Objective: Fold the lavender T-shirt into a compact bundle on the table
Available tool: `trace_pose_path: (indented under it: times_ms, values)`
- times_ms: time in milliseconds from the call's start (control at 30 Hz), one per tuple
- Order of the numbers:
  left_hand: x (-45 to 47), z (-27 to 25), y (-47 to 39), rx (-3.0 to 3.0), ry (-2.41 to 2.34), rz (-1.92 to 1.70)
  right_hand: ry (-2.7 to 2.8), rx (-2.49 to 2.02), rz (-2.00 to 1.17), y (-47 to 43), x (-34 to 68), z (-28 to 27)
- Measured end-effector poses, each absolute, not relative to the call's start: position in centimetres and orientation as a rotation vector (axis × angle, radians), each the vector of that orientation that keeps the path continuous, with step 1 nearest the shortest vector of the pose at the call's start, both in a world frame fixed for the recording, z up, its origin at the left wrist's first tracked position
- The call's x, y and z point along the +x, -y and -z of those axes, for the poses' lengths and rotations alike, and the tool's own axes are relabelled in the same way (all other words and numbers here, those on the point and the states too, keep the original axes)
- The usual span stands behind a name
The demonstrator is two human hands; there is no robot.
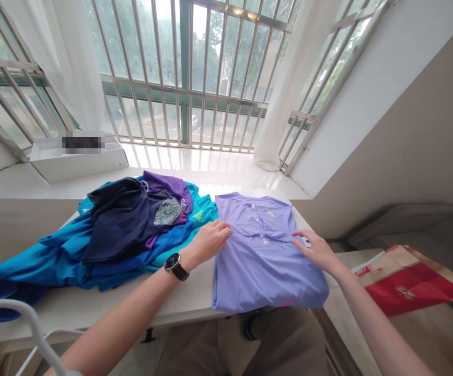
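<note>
A lavender short-placket shirt (269,271) lies partly folded on a white table (171,303), with a fold line running across its upper part. My left hand (212,241) is closed at the left end of that fold, fingertips pressed together on the fabric. At the right end, my right hand (315,249) pinches the shirt's edge between thumb and fingers. A black wristwatch (176,267) is on my left wrist. Left of the shirt lies a loose heap of clothes: a dark navy garment (120,219) on top, with purple cloth (167,185) and blue cloth (54,256) under it.
Behind the table is a white windowsill (195,162) with a shallow white box (77,167) at its left. Barred windows and white curtains (281,78) rise beyond. A red and tan paper bag (410,282) lies at the right. A white curved tube (26,313) stands at the lower left.
</note>
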State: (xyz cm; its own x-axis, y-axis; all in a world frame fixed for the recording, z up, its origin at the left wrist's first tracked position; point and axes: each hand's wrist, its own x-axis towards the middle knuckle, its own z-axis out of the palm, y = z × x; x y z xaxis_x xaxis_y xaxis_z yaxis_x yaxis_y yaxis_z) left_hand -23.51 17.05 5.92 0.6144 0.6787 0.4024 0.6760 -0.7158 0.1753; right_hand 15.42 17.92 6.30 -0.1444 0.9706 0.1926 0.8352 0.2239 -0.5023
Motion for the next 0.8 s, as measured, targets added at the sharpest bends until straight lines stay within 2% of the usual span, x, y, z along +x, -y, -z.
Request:
trace_pose_path:
  times_ms: [233,800]
  values:
    - [-23.5,-5.2,-17.1,2.861,-1.095,-0.484,2.164,-1.798,-0.498,-17.2,18.3,-5.9]
    - [-23.5,-5.6,-16.9,2.832,-1.132,-0.438,2.207,-1.917,-0.708,-16.5,17.3,-8.9]
